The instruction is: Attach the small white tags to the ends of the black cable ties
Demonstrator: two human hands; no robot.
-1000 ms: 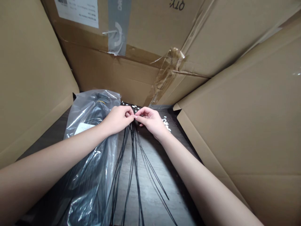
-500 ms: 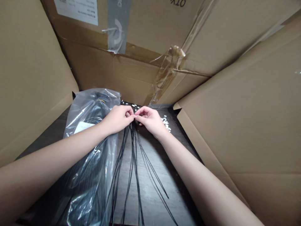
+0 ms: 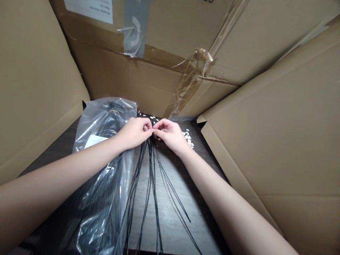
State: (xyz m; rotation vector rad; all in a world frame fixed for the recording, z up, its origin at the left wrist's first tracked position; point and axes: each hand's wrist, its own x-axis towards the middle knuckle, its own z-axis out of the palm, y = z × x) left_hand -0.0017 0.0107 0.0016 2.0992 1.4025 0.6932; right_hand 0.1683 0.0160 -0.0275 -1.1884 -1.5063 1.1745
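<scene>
The thin black ties (image 3: 150, 184) fall in a loose fan from where the two hands meet, their free ends spreading toward the near side across the table (image 3: 171, 241). The left hand (image 3: 134, 134) and right hand (image 3: 170, 136) face each other at the far end of the bunch, fingers curled, each seeming to pinch the ties. The fingertips (image 3: 151, 129) nearly touch, and their grip hides exactly how many strands each hand has.

The ties look smooth and springy, so a slight easing of either pinch could let strands slip free and scatter. A pull on one could snag its neighbours and knot the fan. Those at the left lie against the glossy, crinkled plastic bag (image 3: 103, 180), where an end could catch. The bag holds a dark coiled bundle and carries a white label (image 3: 94, 141). Small white bits (image 3: 188, 139) on the dark table edge, just right of the right hand, could be swept about by a careless movement.

Brown corrugated flaps crowd both sides, the left flap (image 3: 34, 92) and right flap (image 3: 265, 141) angling inward, and a forearm could knock them. Torn clear tape (image 3: 191, 83) clings to the far corner of the box.
</scene>
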